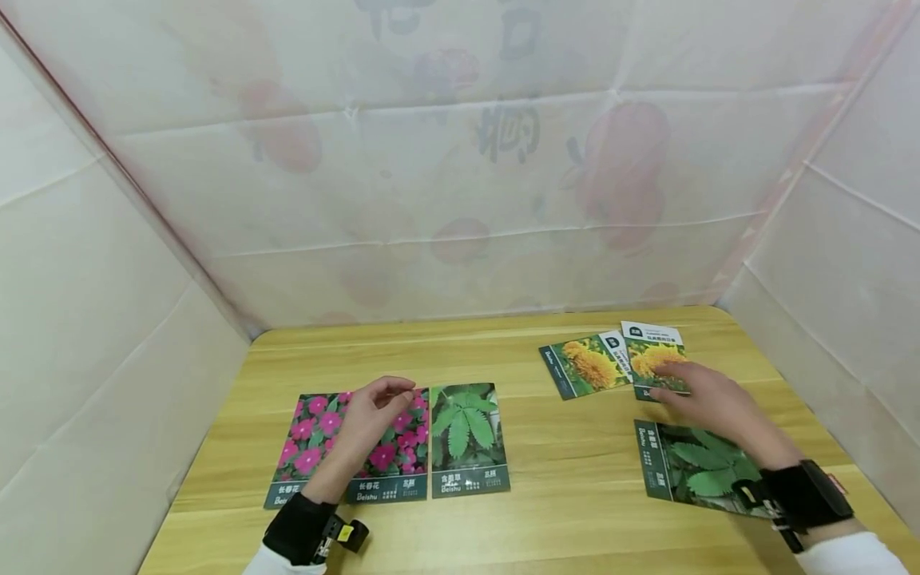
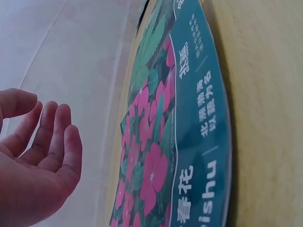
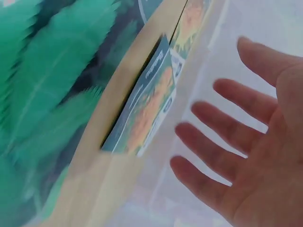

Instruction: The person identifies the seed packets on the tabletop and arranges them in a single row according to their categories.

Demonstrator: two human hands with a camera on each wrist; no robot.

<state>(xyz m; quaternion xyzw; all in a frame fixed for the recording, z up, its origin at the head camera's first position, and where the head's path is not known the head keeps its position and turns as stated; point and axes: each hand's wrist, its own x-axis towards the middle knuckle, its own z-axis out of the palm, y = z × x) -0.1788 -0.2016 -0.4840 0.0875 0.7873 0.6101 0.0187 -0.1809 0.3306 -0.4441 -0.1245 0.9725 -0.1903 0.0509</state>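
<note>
My left hand [image 1: 366, 423] hovers over two seed packets with pink flowers, a left one [image 1: 305, 455] and a right one [image 1: 413, 443]. Its fingers are loosely bent and hold nothing, as the left wrist view shows of the hand [image 2: 45, 156]. A green-leaf packet [image 1: 467, 435] lies just right of them. At the right, my other hand [image 1: 715, 403] reaches over an upright yellow-flower packet [image 1: 654, 335], overlapping its lower part. In the right wrist view that hand [image 3: 246, 146] has spread fingers with nothing between them. A tilted yellow-flower packet [image 1: 592, 366] lies beside it.
A second green-leaf packet [image 1: 697, 463] lies sideways under the right wrist. The packets rest on a wooden tabletop [image 1: 561, 511]. Pale fabric walls stand behind [image 1: 446, 192] and at both sides of the table.
</note>
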